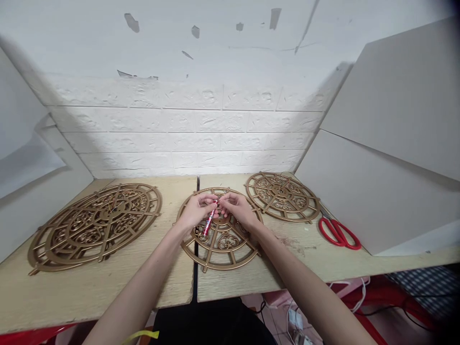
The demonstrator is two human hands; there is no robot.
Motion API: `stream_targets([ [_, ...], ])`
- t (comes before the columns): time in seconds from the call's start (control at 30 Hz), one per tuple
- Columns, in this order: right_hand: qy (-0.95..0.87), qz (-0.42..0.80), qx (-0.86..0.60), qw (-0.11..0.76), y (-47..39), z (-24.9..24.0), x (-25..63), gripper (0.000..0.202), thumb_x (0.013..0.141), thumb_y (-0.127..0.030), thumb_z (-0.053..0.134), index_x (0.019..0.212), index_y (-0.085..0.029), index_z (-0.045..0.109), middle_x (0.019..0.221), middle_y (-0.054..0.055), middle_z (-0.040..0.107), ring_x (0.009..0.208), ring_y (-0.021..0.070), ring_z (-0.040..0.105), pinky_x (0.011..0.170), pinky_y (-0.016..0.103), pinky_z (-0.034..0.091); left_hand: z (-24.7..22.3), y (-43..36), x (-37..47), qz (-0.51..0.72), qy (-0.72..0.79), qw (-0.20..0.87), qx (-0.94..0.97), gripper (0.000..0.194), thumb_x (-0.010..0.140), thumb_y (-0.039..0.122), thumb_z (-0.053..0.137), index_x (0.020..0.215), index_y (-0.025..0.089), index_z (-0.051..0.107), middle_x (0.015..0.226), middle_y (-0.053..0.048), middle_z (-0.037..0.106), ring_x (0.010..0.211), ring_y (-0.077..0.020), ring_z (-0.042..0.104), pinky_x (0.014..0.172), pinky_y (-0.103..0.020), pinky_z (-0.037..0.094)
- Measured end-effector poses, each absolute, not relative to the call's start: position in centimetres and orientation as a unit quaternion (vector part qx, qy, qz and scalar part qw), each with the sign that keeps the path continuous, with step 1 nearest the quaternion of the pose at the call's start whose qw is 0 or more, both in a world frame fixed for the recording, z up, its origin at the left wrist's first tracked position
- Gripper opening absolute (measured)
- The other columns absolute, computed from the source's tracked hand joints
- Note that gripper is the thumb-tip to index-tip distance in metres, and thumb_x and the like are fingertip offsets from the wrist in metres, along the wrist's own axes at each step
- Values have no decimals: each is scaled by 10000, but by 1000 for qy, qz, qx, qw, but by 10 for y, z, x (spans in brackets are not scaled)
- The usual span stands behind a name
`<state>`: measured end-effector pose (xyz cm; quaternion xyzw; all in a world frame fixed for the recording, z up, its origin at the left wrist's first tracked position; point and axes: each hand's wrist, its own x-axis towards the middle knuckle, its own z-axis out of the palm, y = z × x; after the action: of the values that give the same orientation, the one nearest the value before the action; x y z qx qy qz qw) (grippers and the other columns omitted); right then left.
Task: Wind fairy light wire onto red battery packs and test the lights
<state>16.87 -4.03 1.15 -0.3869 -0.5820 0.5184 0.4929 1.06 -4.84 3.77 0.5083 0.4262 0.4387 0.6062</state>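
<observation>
A slim red tube with white markings (210, 221) is gripped near its upper end by my left hand (197, 210), and its lower end slants down to the left. My right hand (237, 209) is closed, its thumb and fingertips pinched together right beside the tube's top. Whatever sits between those right fingertips is too small to make out. Both hands are above a round gold openwork disc (230, 257) with spokes and scrollwork, which lies flat on the table. They hide part of its middle and far side.
Several similar gold discs (104, 215) overlap in a pile at the left. Another gold disc (282, 197) lies at the back right, beside red-handled scissors (339, 233). A dark gap (196, 278) divides the wooden tabletop (165, 282). White panels (345, 182) and a brick-patterned wall (194, 122) enclose it.
</observation>
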Motion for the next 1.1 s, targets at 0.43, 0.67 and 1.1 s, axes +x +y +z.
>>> stream_targets([
  [0.43, -564, 542, -364, 504, -40, 13, 172, 277, 671, -348, 730, 816, -151, 598, 660, -5, 632, 566, 101, 587, 560, 230, 492, 37, -47, 11, 452, 428, 600, 502, 212, 667, 168, 721, 860, 122, 645, 767, -51, 678, 636, -152, 671, 637, -271, 561],
  [0.67, -560, 543, -362, 510, -40, 17, 175, 275, 656, -360, 749, 766, -144, 619, 720, 32, 669, 665, 136, 641, 654, 270, 525, 29, -40, 5, 482, 457, 558, 497, 265, 661, 222, 711, 892, 121, 628, 763, -69, 683, 628, -158, 665, 609, -265, 528],
  [1.1, -700, 478, -340, 409, -38, 9, 180, 255, 702, -358, 714, 837, -148, 656, 829, 52, 676, 774, 164, 644, 738, 309, 517, 38, -42, 5, 500, 493, 538, 467, 364, 489, 295, 804, 774, 104, 684, 706, -67, 670, 602, -126, 591, 510, -216, 459],
])
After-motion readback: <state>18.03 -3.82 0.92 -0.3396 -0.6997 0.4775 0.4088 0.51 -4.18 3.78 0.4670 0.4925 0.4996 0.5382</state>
